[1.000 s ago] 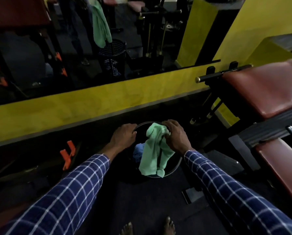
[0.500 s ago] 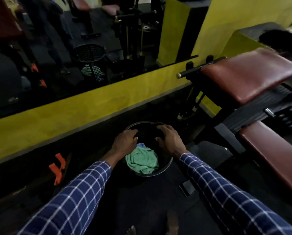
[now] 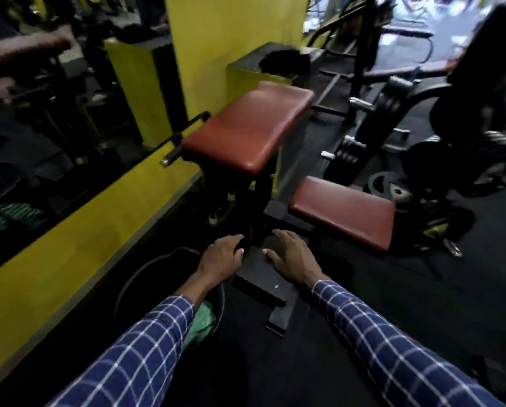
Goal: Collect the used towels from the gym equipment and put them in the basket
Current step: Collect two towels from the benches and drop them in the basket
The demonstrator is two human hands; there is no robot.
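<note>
reaching forward over a dark gym floor, left hand [image 3: 222, 258] and right hand [image 3: 293, 255] hover empty, fingers loosely spread. green towel [image 3: 200, 321] lies inside the black basket [image 3: 146, 267], partly hidden under the left sleeve, beside a red padded bench [image 3: 251, 130].

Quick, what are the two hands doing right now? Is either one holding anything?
Left hand: open, holding nothing, hovering at the basket rim.
Right hand: open, fingers spread, holding nothing.
The green towel lies in the basket.
</note>
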